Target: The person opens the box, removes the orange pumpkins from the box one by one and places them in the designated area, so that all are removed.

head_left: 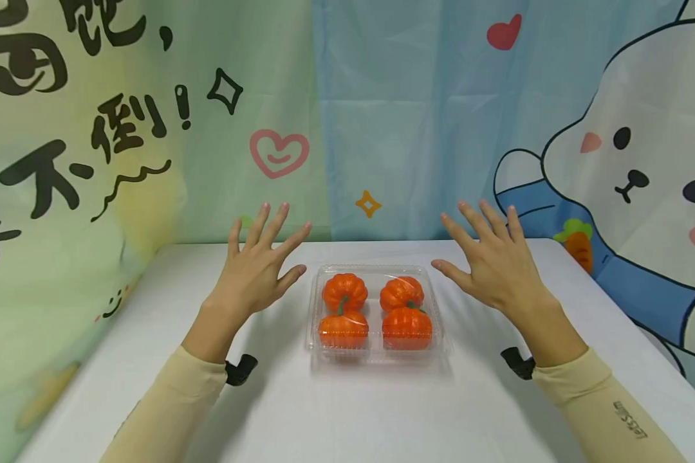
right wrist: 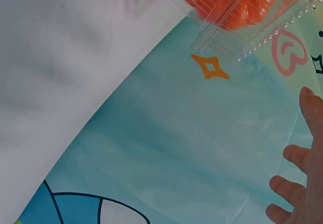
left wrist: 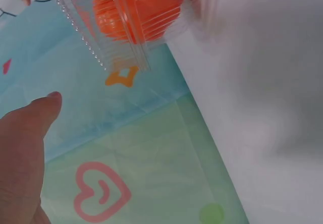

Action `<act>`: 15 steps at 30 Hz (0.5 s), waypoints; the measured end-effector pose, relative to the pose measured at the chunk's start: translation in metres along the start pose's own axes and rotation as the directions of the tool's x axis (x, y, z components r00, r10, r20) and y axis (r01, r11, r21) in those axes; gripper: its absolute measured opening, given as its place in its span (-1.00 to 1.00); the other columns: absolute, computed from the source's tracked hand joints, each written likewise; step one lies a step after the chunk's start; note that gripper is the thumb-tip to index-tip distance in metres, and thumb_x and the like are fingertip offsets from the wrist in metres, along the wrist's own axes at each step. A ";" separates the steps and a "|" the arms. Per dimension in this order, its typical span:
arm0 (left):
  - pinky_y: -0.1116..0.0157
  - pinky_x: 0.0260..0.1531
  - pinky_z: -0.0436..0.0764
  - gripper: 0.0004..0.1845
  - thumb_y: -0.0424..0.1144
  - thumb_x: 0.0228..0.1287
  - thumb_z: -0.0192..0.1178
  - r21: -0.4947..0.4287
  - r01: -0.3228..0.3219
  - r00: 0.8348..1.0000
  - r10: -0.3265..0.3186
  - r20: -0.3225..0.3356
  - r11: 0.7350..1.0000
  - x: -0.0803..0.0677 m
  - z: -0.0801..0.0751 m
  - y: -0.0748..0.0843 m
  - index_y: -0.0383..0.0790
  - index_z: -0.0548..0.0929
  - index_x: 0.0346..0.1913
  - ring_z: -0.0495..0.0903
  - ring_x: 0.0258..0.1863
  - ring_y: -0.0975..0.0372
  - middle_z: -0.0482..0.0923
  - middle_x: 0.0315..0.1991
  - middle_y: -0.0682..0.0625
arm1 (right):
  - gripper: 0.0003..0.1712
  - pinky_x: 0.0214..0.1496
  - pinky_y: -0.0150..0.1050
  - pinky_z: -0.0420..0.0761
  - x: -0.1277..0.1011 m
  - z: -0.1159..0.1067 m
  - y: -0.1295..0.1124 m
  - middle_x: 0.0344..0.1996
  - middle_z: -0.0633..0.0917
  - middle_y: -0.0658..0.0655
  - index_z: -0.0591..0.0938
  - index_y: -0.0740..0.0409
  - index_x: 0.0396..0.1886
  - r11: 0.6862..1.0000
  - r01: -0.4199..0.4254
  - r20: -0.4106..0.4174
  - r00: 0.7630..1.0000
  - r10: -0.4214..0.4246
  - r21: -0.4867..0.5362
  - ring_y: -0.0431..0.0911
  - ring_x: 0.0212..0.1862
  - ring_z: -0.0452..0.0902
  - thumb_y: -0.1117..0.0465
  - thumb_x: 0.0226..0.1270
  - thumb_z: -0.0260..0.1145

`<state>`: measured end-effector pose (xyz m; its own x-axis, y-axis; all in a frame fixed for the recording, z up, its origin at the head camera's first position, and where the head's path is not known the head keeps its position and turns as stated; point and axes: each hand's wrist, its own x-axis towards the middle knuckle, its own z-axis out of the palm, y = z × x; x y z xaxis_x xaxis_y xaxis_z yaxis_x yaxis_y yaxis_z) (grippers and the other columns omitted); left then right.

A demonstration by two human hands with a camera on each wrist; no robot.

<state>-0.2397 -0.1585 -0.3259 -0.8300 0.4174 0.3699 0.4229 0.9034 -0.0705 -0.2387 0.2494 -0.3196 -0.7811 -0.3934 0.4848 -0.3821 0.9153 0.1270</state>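
Note:
A clear plastic clamshell box (head_left: 376,357) sits on the white table between my hands, its lid apparently closed. Through the plastic several small orange pumpkins (head_left: 345,292) show, in two rows with green stems. To the left of the box my left hand (head_left: 257,270) hovers with fingers spread, touching nothing. My right hand (head_left: 492,260) is held likewise on the other side, fingers apart and free of the box. Both wrist views catch a side of the box (left wrist: 123,52) near the top, with the left thumb (left wrist: 38,115) and the right fingers (right wrist: 290,188) clear of it.
The white table (head_left: 376,418) reaches back to a printed cloth backdrop (head_left: 382,128) with hearts, lettering and a cartoon bear-like figure (head_left: 643,167) at the right. A small black wrist mount (head_left: 241,370) juts inward from the left wrist, and another black mount (head_left: 518,363) from the right.

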 end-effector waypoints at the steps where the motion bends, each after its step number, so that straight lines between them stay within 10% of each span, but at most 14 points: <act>1: -0.33 0.46 -0.20 -0.26 0.23 0.49 0.07 0.000 0.000 1.000 0.000 -0.002 1.000 -0.001 0.000 0.000 0.36 0.07 0.63 -0.40 0.67 0.01 -0.30 0.70 0.02 | -0.07 0.57 0.35 -0.20 0.000 0.001 0.000 0.57 0.24 0.26 0.31 -0.08 0.59 1.000 0.002 -0.003 1.000 -0.002 0.002 0.31 0.59 0.01 -0.34 0.33 0.29; 15: -0.34 0.43 -0.13 -0.27 0.21 0.49 0.09 -0.019 -0.032 0.998 0.031 -0.057 0.999 -0.007 0.007 0.002 0.32 0.11 0.62 -0.32 0.67 0.01 -0.24 0.70 0.02 | -0.06 0.53 0.38 0.01 -0.004 0.009 -0.006 0.53 0.31 0.26 0.35 -0.05 0.56 0.998 0.052 -0.050 0.997 -0.051 0.017 0.33 0.52 0.13 -0.34 0.29 0.32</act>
<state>-0.2352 -0.1588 -0.3354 -0.7945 0.4393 0.4193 0.4564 0.8874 -0.0649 -0.2376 0.2447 -0.3300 -0.7349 -0.4351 0.5202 -0.4309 0.8919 0.1372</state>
